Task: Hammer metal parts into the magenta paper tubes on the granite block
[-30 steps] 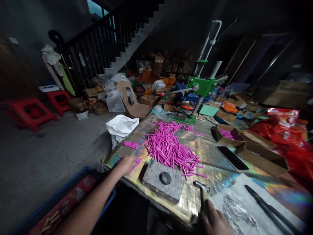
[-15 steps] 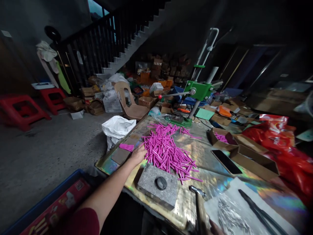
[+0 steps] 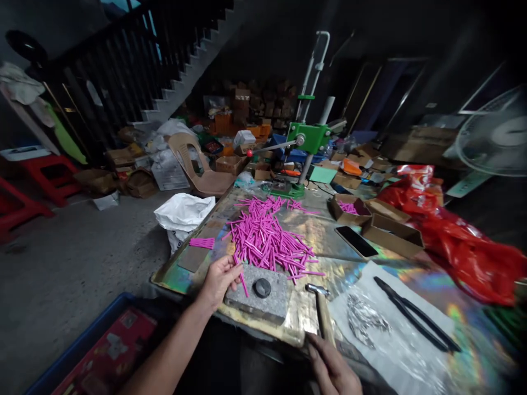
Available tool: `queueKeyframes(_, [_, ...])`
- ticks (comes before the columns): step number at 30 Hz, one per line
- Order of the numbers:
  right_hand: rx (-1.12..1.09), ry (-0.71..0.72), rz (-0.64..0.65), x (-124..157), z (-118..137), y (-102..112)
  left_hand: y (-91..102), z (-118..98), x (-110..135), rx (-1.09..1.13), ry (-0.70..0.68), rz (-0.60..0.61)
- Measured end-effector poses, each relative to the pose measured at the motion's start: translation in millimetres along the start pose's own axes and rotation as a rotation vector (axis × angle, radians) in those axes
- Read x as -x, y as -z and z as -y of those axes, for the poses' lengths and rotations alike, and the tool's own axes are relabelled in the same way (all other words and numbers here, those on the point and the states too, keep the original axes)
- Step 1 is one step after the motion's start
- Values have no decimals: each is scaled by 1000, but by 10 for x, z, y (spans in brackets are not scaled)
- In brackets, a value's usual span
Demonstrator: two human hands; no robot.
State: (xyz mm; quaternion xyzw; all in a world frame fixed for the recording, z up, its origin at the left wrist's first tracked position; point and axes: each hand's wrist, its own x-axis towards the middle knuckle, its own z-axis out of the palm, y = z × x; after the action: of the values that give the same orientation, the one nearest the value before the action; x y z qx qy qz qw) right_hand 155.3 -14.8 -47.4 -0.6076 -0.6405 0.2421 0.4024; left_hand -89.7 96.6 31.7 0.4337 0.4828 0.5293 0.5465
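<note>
Pinching one pink stick [image 3: 242,281] between thumb and fingertips, the left hand [image 3: 219,278] sits at the left edge of the stone block [image 3: 251,300], its fingers closed on the stick. The stick slants from the hand across the block's left corner, and its lower tip ends just short of the dark round disc [image 3: 262,287] on the block's top. Just beyond the hand's fingertips lies the big pile of pink sticks [image 3: 267,238], its nearest sticks reaching the block's far edge. A small flat bundle of sticks [image 3: 201,242] lies beyond the hand and slightly to its left. The right hand [image 3: 334,370] is at the near edge of the worktop [image 3: 177,277], wrapped around the wooden handle of a hammer [image 3: 322,315]. The hammer's metal head sits beyond that hand, just right of the block. Up and to the right of that hand lie crumpled foil [image 3: 364,319] on white paper and black pliers [image 3: 415,315].
</note>
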Motion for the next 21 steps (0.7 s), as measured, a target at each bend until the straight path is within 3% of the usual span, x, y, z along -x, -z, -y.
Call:
queueKeyframes(4, [-275,-213,93,31,443,-82,-220,148,295,75,115,38])
queueKeyframes(8, [-580,-365,185,77,663,-180,-432,305,517,87,174,93])
queueKeyframes(12, [-725,-475,221,103,658,-215,-593,385,694,86,188,126])
queueKeyframes(21, [-789,-495,208,199,504,-191,-776,511,872,-4,269,338])
